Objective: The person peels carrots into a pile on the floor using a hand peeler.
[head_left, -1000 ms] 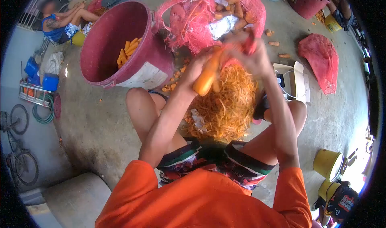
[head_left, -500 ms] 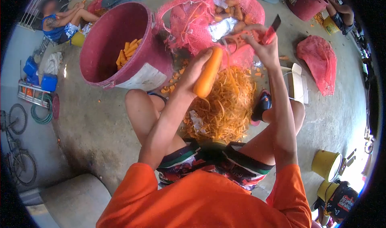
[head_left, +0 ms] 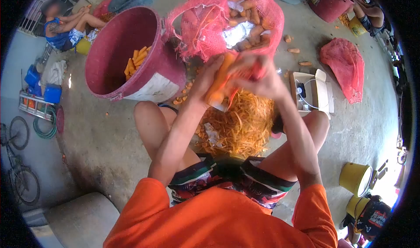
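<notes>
My left hand (head_left: pixel 204 82) is wrapped round an orange carrot (head_left: pixel 220 82), held slantwise above a heap of peelings (head_left: pixel 239 125) on the floor. Blurred by motion, my right hand (head_left: pixel 261 78) grips a red-handled tool (head_left: pixel 257 71) close against the carrot's right side. The tool's blade is too smeared to make out. Beyond both hands lies a pink mesh sack (head_left: pixel 199 27) with unpeeled carrots (head_left: pixel 256 16) in its opening. At the left, a large dark pink tub (head_left: pixel 170 66) is tipped toward me, with peeled carrots (head_left: pixel 138 61) inside.
An open cardboard box (head_left: pixel 323 95) with a white cable stands right of the peelings. A pink sack (head_left: pixel 343 68) lies farther right, near a yellow bucket (head_left: pixel 355 178). One person (head_left: pixel 65 27) sits at the far left, another (head_left: pixel 372 16) at the far right.
My right hand has moved left and down, bringing the tool from above the sack to the carrot. The carrot has shifted slightly left. More of the cardboard box shows.
</notes>
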### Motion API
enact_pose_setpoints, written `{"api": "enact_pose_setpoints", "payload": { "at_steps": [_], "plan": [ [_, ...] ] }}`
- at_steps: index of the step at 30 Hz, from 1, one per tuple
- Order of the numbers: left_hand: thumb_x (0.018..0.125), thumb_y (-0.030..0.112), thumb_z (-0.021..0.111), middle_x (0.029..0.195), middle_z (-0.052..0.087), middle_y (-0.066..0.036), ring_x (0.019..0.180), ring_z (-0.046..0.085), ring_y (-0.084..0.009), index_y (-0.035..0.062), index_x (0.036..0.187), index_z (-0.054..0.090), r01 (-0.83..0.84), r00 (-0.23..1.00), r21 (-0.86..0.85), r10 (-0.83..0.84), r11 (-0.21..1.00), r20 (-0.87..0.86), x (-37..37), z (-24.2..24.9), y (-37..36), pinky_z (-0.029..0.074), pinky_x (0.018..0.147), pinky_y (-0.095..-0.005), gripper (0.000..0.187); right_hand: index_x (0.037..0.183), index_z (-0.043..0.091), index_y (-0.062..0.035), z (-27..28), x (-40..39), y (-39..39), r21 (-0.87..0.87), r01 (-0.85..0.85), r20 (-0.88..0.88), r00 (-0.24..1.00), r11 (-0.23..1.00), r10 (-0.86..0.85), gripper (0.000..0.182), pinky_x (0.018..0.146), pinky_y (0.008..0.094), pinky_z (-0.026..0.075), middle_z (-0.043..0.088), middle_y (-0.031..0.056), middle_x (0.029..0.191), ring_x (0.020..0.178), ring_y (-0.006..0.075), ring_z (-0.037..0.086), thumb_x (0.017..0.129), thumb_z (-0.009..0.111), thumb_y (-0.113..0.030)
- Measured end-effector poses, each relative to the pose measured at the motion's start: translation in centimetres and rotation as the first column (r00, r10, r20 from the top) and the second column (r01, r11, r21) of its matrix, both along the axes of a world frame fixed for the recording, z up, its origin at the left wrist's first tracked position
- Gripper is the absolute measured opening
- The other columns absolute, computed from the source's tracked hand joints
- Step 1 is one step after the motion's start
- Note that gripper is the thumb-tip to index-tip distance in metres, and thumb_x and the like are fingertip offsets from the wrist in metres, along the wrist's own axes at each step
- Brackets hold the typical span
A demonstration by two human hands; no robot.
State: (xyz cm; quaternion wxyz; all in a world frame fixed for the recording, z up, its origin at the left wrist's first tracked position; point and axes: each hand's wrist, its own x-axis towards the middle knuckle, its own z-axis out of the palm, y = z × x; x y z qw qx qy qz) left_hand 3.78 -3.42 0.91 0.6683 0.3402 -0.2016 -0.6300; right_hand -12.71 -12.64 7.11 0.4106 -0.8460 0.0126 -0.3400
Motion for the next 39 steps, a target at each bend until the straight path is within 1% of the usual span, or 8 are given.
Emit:
{"api": "enact_pose_setpoints", "payload": {
  "at_steps": [13,19,25,26,30,33,35,39],
  "plan": [
    [0.103,0.039,0.058,0.095,0.069,-0.008,0.083,0.069,-0.0145,0.0081,0.122,0.061,-0.011,0.995,0.056,0.017,0.998,-0.103,-1.2,1.6,0.6,0.057,0.067,-0.026,0.036,0.099,0.077,-0.0042,1.7,-0.7,1.2,0.008,0.015,-0.18,0.984,1.0,-0.013,0.024,0.076,0.0329,0.052,0.071,0.0071,0.093,0.088,0.019,0.066,0.075,0.083,-0.003],
    [0.104,0.036,0.057,0.092,0.067,-0.003,0.078,0.065,-0.0101,0.0079,0.122,0.06,0.078,0.996,-0.01,-0.077,0.997,0.052,-0.2,1.0,1.6,0.054,0.061,-0.023,0.034,0.107,0.072,0.0012,-1.7,-2.2,-6.9,0.268,0.336,0.011,0.936,0.903,-0.352,0.022,0.08,0.0285,0.057,0.073,0.0074,0.1,0.086,0.0151,0.07,0.085,0.077,-0.001],
    [0.105,0.038,0.054,0.104,0.069,-0.004,0.084,0.068,-0.013,0.0076,0.128,0.06,-0.044,0.999,-0.03,0.044,0.999,-0.012,-0.7,-0.1,0.6,0.055,0.059,-0.0251,0.039,0.107,0.072,0.0006,-0.2,-0.7,-0.7,-0.16,0.059,-0.034,0.997,0.985,-0.065,0.023,0.078,0.0271,0.057,0.072,0.0054,0.098,0.086,0.0143,0.069,0.085,0.076,0.003],
    [0.105,0.038,0.054,0.104,0.069,-0.004,0.084,0.068,-0.013,0.0076,0.128,0.06,-0.04,0.999,-0.017,0.04,0.999,-0.014,-0.5,-0.5,1.1,0.055,0.059,-0.0251,0.039,0.107,0.073,0.0001,-0.8,-1.0,-1.4,0.265,0.091,-0.051,0.995,0.96,-0.08,0.023,0.081,0.0284,0.056,0.073,0.0059,0.1,0.091,0.0141,0.069,0.084,0.076,0.003],
    [0.103,0.032,0.059,0.102,0.068,-0.004,0.083,0.067,-0.0118,0.0074,0.123,0.061,0.19,0.98,-0.019,-0.19,0.982,-0.06,0.8,0.0,1.8,0.057,0.071,-0.0261,0.031,0.103,0.071,0.0027,-1.6,-2.1,-7.0,0.165,0.397,0.038,0.912,0.903,-0.408,0.017,0.084,0.0273,0.055,0.074,0.0058,0.102,0.095,0.012,0.068,0.086,0.075,0.0],
    [0.103,0.031,0.059,0.106,0.067,-0.006,0.089,0.067,-0.0143,0.0064,0.123,0.061,0.15,0.961,-0.063,-0.16,0.987,-0.225,-0.1,1.6,0.9,0.058,0.074,-0.0275,0.032,0.1,0.072,0.0004,0.0,-1.3,-1.2,0.446,0.112,-0.078,0.993,0.888,-0.086,0.019,0.087,0.0299,0.054,0.074,0.0058,0.1,0.096,0.0142,0.068,0.083,0.078,-0.002],
    [0.103,0.037,0.059,0.11,0.068,-0.012,0.078,0.068,-0.011,0.0074,0.12,0.063,0.03,0.954,0.138,0.013,0.99,-0.3,-1.7,2.7,0.4,0.057,0.059,-0.0231,0.035,0.099,0.076,-0.0047,1.7,-0.7,1.4,-0.102,0.061,-0.058,0.996,0.993,-0.068,0.02,0.085,0.0322,0.055,0.074,0.0073,0.098,0.093,0.0168,0.069,0.08,0.08,-0.002],
    [0.102,0.037,0.06,0.103,0.066,-0.009,0.078,0.066,-0.0099,0.0072,0.121,0.06,0.102,0.995,-0.045,-0.102,0.994,0.0,-0.2,0.5,1.9,0.056,0.059,-0.0215,0.035,0.097,0.076,-0.006,-0.4,-1.6,-4.2,0.232,0.351,-0.071,0.936,0.907,-0.344,0.02,0.08,0.0342,0.055,0.075,0.0098,0.096,0.088,0.0184,0.069,0.078,0.083,-0.006]
  ]
}}
